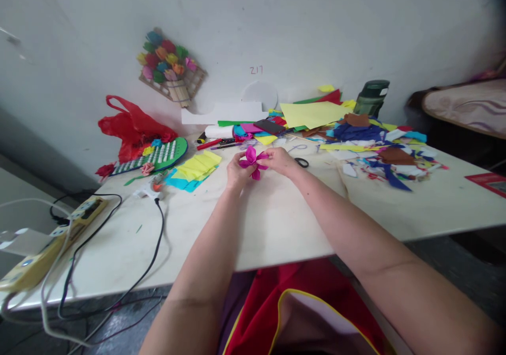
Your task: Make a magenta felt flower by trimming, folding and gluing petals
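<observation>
A magenta paper flower with spread petals is held between my two hands, over the middle of the white table. My left hand is closed on it from the left and below. From the right, the fingers of my right hand pinch one of its petals. The flower's underside is hidden behind the fingers. Just beyond my right wrist lie black-handled scissors, partly covered. Left of my hands rest yellow paper sheets on top of blue paper.
A glue gun lies at left, its cord running toward a power strip. Behind it are a red bag and a green decorated board. Coloured paper scraps and a dark bottle stand right; a phone lies behind.
</observation>
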Demonstrator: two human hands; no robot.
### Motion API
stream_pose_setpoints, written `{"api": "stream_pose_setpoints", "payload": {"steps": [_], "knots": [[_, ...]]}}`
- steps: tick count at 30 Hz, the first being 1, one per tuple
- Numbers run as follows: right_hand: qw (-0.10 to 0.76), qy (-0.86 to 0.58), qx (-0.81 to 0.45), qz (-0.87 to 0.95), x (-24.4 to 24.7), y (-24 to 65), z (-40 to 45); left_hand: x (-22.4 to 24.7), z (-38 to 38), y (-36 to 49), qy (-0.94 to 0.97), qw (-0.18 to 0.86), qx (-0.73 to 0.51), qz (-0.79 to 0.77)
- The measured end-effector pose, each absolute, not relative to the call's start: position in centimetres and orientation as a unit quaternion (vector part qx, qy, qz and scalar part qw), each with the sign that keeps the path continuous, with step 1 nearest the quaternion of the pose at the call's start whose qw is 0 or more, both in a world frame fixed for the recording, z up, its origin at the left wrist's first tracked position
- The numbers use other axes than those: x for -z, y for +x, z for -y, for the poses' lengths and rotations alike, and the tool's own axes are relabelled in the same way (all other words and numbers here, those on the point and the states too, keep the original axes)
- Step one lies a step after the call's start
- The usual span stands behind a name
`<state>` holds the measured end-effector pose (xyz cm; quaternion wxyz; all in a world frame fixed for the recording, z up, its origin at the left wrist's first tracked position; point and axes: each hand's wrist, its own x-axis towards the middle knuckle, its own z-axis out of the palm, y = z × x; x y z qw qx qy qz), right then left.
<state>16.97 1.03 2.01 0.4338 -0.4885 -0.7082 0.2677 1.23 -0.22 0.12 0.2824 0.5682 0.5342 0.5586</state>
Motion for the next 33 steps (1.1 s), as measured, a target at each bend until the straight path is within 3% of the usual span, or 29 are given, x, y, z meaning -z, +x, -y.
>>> {"api": "stream_pose_setpoints", "payload": {"steps": [7,25,33], "knots": [[0.381,-0.535,-0.227,0.719,-1.8,17.2,-1.5,-0.5,0.7,1.5,0.580,0.278,-0.547,-0.536],[0.342,-0.576,-0.173,0.722,-3.2,16.8,0.0,-0.4,0.6,1.8,0.588,0.270,-0.527,-0.551],[0.230,-0.501,0.069,0.832,-4.4,16.3,2.0,-0.4,0.4,1.4,0.558,0.309,-0.558,-0.531]]}}
